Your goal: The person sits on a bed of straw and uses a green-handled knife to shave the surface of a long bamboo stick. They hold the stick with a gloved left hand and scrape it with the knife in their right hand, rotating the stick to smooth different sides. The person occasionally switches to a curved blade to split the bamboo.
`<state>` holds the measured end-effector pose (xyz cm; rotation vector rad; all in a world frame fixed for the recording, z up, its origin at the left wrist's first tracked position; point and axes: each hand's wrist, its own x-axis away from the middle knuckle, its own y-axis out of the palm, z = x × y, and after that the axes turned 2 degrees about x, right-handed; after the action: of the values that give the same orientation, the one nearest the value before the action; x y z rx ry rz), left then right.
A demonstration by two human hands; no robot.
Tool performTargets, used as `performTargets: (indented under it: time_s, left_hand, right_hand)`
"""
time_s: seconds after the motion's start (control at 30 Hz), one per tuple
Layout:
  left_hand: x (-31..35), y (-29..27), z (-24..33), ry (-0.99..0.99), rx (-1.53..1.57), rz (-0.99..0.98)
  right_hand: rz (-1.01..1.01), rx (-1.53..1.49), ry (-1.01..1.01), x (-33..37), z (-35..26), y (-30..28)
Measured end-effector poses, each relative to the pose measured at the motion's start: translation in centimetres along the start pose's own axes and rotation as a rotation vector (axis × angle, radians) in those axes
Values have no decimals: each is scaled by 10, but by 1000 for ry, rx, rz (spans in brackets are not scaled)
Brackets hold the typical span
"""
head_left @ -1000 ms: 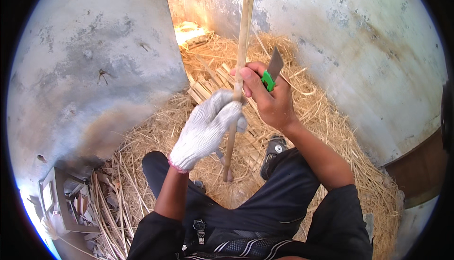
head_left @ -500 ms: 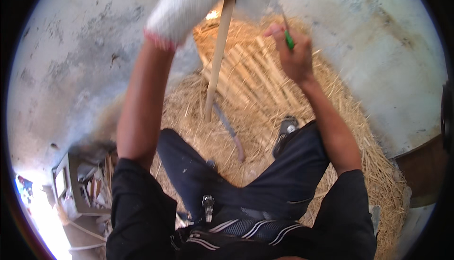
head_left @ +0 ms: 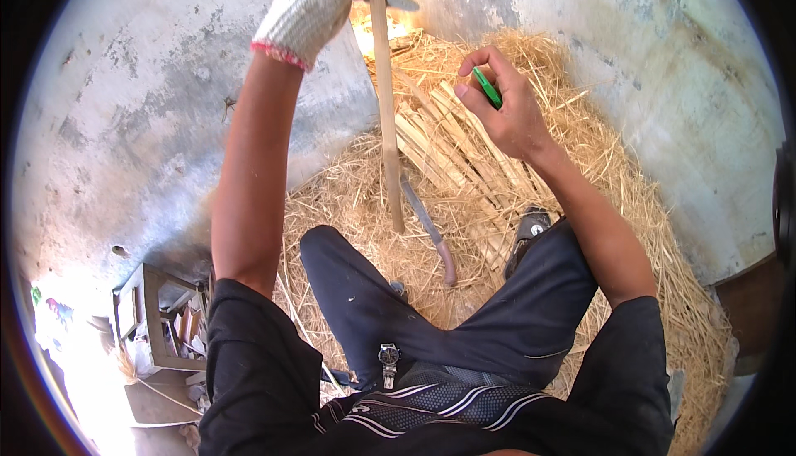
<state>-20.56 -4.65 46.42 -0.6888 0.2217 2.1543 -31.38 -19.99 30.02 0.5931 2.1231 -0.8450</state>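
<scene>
My left hand (head_left: pixel 319 0) wears a white knit glove with a red cuff, cut off by the top edge. It holds a long wooden stick (head_left: pixel 385 99) upright, two grey gloved fingers stretched out beyond it. The stick's lower end is down at the straw. My bare right hand (head_left: pixel 510 108) holds a slim green-handled tool (head_left: pixel 487 89), thumb and forefinger curved around it; its tip is not clear. Between my legs, beside the stick's foot, lies a long-bladed knife (head_left: pixel 424 214) with a brownish handle.
Split wooden strips (head_left: pixel 452 137) lie on loose straw (head_left: pixel 613 174). A bright orange-yellow glow (head_left: pixel 369 33) shows behind the stick. Stained walls (head_left: pixel 141 116) curve around. A small cabinet (head_left: pixel 157 315) filled with odds and ends stands at lower left. A watch (head_left: pixel 388 356) hangs at my front.
The green-handled tool has turned in my right hand, and its thin grey end no longer shows. The stick has become more upright, and my left hand's stretched fingers are clearer.
</scene>
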Motion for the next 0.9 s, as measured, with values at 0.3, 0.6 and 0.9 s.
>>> performTargets:
  time_s: [0.3, 0.6, 0.9]
  left_hand:
    - [151, 47, -13, -290, -121, 160]
    - [215, 60, -32, -491, 217, 323]
    - [209, 76, -55, -436, 500, 420]
  right_hand:
    - [236, 139, -173, -6, -33, 14]
    - [216, 422, -275, -7, -32, 19]
    - [174, 582, -83, -24, -7, 51]
